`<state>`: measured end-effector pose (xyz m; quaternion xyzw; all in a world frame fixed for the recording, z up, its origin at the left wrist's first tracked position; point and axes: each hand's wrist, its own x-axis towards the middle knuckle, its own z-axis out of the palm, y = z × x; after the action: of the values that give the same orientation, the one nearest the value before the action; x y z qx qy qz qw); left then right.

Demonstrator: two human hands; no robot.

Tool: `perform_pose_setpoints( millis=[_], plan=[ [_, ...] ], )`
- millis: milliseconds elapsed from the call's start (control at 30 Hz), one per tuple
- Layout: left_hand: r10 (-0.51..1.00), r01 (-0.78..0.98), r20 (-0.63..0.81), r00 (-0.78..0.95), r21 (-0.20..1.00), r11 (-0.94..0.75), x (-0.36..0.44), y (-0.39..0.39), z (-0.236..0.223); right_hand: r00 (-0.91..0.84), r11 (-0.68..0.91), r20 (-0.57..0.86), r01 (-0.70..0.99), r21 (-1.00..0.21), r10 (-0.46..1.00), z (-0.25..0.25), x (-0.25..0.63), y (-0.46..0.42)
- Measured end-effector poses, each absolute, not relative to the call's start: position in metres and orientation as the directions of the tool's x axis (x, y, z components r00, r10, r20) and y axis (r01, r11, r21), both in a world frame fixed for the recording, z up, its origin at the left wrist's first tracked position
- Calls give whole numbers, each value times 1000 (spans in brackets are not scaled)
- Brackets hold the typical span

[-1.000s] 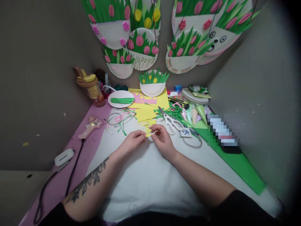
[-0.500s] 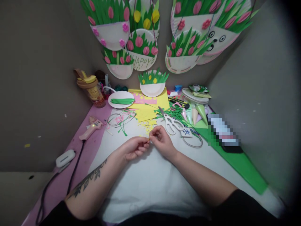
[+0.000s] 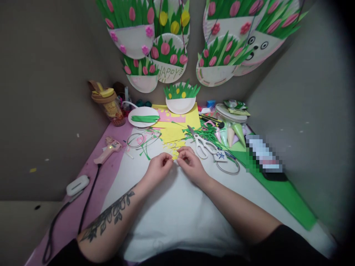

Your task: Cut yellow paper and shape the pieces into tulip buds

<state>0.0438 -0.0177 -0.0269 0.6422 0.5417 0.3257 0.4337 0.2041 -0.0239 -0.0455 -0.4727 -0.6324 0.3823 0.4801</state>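
My left hand (image 3: 160, 165) is closed in a pinch, its fingertips close to those of my right hand (image 3: 190, 164), which is curled in a pinch too. A small yellow paper piece (image 3: 175, 157) shows between the fingertips; most of it is hidden. Just behind it lie thin yellow paper scraps (image 3: 177, 145) and a yellow paper sheet (image 3: 172, 135). White-handled scissors (image 3: 203, 145) lie open beyond my right hand. A white paper plate with green paper strips (image 3: 144, 118) sits farther back on the left.
A pink glue gun (image 3: 108, 152) and its black cord lie at left, near a tumbler (image 3: 109, 105). On the right are a phone (image 3: 266, 159), green sheets (image 3: 294, 203), piping bags (image 3: 230, 136) and green shreds (image 3: 205, 132). Paper-plate flower baskets (image 3: 181, 105) line the back wall.
My left hand turned palm-up and dipped towards my body half a second ago, meeting my right fingertips. Now it has turned back and risen, with a small gap between the hands.
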Motion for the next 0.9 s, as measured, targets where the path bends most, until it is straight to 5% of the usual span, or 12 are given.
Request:
perform_pose_setpoints(
  millis=[900],
  plan=[
    [954, 514, 29, 299, 837, -187, 43, -23, -22, -121, 293, 269, 291, -911, 956, -48, 205, -20]
  ],
)
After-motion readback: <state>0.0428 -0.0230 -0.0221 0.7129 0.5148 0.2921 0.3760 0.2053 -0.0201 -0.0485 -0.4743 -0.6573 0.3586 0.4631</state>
